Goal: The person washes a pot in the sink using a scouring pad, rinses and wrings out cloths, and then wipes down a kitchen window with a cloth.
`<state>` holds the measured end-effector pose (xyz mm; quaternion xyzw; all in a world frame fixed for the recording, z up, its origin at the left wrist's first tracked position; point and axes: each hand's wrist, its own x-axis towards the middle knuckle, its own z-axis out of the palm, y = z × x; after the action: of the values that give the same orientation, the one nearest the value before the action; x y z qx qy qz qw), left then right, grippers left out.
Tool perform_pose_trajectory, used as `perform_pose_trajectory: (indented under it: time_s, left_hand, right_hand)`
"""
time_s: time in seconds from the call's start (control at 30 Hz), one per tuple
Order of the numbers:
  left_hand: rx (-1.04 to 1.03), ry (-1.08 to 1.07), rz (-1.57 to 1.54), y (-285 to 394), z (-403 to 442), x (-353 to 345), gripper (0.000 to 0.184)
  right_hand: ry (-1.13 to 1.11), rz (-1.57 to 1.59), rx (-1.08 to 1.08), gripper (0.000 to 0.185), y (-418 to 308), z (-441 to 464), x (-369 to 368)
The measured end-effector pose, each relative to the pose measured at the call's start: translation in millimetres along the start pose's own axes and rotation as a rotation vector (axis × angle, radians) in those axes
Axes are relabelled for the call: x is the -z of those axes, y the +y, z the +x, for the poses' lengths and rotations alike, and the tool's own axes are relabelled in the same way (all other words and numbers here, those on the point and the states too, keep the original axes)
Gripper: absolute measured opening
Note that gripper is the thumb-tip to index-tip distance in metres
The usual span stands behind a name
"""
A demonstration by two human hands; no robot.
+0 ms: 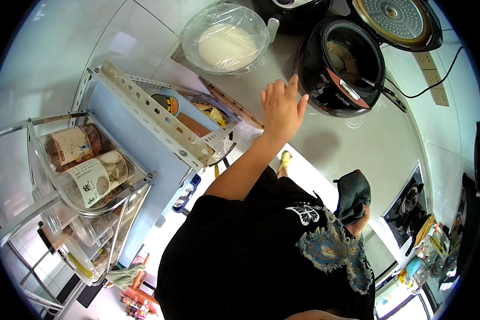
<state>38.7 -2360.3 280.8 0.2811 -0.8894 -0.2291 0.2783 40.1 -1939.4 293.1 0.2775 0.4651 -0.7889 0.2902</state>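
Reaching over the counter, my left hand (282,109) has its fingers apart and holds nothing. Its fingertips are close beside a black SUPOR cooker (338,96), whose lid (397,18) stands open; whether they touch it I cannot tell. Inside the cooker are some brownish contents and a dark-handled utensil (376,85). My right hand (360,221), partly hidden, is closed around a black padded cloth or mitt (352,194) near the counter's front edge. Beyond my left hand sits a bowl (226,45) of pale dough under clear plastic wrap.
Another black appliance (296,16) stands between bowl and cooker. A stove (408,205) is at the right. To the left are a metal-framed shelf (154,117) and a wire rack (29,125) with jars. A cable runs to wall sockets (432,77).
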Motion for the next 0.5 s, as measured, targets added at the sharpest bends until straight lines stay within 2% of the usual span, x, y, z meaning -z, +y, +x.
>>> perform_pose_trajectory:
  time_s: [0.3, 0.5]
  left_hand:
    - [-0.076, -0.056, -0.059, 15, 3, -2, 0.049]
    - [-0.165, -0.062, -0.034, 48, -34, 15, 0.05]
  right_hand:
    - [0.039, 0.085, 0.053, 0.051, 17, -18, 43]
    - [-0.027, 0.19, 0.088, 0.047, 21, -41, 72]
